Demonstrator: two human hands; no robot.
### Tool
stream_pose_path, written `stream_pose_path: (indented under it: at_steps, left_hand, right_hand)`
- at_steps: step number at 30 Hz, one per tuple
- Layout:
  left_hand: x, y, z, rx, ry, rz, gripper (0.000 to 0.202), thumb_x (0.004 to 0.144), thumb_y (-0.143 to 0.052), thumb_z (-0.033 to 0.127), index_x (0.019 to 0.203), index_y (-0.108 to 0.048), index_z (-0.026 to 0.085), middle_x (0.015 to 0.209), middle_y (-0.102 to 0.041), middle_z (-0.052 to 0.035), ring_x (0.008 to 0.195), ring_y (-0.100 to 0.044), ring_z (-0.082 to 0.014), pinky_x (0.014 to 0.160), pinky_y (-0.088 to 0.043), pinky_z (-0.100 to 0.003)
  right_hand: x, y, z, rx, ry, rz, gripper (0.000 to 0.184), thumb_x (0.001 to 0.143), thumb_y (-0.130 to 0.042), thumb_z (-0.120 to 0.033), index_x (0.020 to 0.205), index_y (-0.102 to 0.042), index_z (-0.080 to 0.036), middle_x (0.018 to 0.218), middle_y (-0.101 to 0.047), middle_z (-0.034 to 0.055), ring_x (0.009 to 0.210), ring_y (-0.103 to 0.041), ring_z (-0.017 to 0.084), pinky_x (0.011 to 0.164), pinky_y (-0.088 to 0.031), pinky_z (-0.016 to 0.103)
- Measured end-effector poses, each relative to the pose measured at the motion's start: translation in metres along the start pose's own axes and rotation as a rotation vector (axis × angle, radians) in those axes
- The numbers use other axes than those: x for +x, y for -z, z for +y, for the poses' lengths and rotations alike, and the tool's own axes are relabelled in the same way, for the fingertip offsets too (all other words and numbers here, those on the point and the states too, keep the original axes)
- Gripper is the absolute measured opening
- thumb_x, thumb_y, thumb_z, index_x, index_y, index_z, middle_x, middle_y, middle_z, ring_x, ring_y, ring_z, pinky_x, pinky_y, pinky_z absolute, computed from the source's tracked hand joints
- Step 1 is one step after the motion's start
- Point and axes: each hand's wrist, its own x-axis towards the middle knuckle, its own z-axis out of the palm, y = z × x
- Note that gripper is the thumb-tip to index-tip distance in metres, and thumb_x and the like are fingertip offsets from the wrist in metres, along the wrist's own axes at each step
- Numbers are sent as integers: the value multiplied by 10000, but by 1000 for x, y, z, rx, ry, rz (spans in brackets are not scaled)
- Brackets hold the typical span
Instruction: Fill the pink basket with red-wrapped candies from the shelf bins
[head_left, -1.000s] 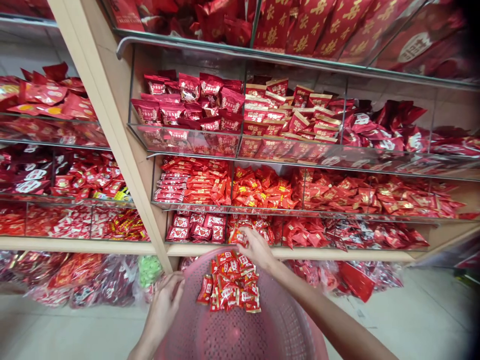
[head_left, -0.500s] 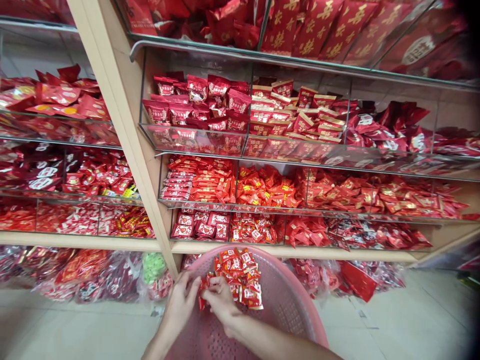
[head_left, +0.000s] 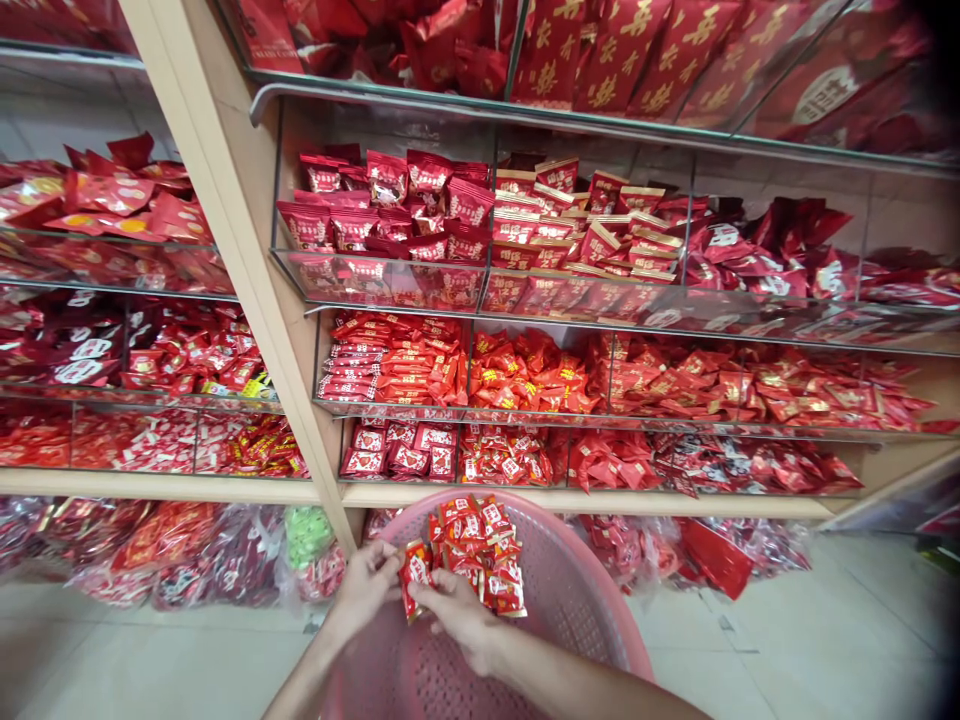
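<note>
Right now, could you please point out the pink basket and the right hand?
Pink basket (head_left: 576,580): head view, on its bare inner wall.
Right hand (head_left: 461,614): head view, on its back.

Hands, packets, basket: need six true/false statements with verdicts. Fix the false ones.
1. The right hand holds a red packet. True.
2. The left hand is beside that packet. True.
3. A pile of packets lies in the basket. True.
4. The basket is green. False: it is pink.
5. The basket's wall is solid. False: it is full of small holes.
6. Both hands are up in the shelf bins. False: they are at the basket.
</note>
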Motion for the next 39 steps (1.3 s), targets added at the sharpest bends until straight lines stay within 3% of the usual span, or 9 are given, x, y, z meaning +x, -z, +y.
stream_pose_path:
  at_steps: [5, 10, 16, 20, 25, 33, 39]
  left_hand:
    - [-9, -4, 13, -213, 68, -111, 334, 582, -687, 423, 663, -484, 171, 665, -635, 20, 647, -614, -128, 664, -490, -267]
    - [-13, -10, 21, -289, 89, -161, 254, 648, -667, 377, 688, -519, 175, 738, -655, 21, 716, -618, -119, 727, -478, -268]
    - [-10, -15, 26, -108, 21, -275, 286, 680, -632, 396, 847, -627, 164, 788, -642, 1, 716, -569, -113, 672, -452, -233]
    - [-5, -18, 21, 2, -81, -245, 257, 669, -637, 397, 726, -629, 146, 646, -596, 30, 610, -502, -80, 601, -389, -189]
    - [-7, -22, 21, -1, -112, -210, 253, 679, -618, 404, 686, -613, 151, 627, -580, 32, 600, -485, -83, 598, -377, -194]
    - [-10, -25, 16, -138, -72, -116, 233, 642, -657, 379, 672, -601, 155, 623, -571, 34, 596, -482, -80, 593, -374, -186]
    - [-25, -27, 14, -254, 6, -135, 248, 659, -651, 383, 694, -576, 149, 619, -538, 35, 568, -470, -64, 547, -372, -172]
  right_hand:
    - [-6, 21, -5, 25, -28, -84, 385, 557, -708, -470, 715, -596, -137, 620, -584, -24, 518, -478, 49, 500, -310, 182]
    - [-11, 36, -9, -4, 53, -147, 395, 610, -672, -495, 704, -636, -113, 640, -632, 19, 518, -496, 57, 530, -341, 195]
    - [-18, 50, -16, -126, 224, -222, 349, 623, -678, -456, 677, -673, -111, 602, -625, 13, 544, -527, 89, 588, -398, 233]
    - [-20, 56, -16, -217, 257, -242, 337, 644, -662, -448, 645, -684, -112, 587, -626, 19, 538, -535, 97, 588, -407, 241]
    - [-22, 56, -12, -165, 229, -241, 352, 646, -656, -467, 688, -691, -119, 605, -640, 23, 534, -536, 92, 586, -415, 239]
    - [-22, 54, -13, -148, 177, -251, 367, 638, -658, -484, 681, -684, -121, 603, -640, 23, 528, -522, 79, 587, -409, 224]
    - [-24, 52, -16, -226, 177, -260, 376, 621, -663, -494, 643, -688, -119, 557, -618, 18, 496, -498, 79, 542, -392, 218]
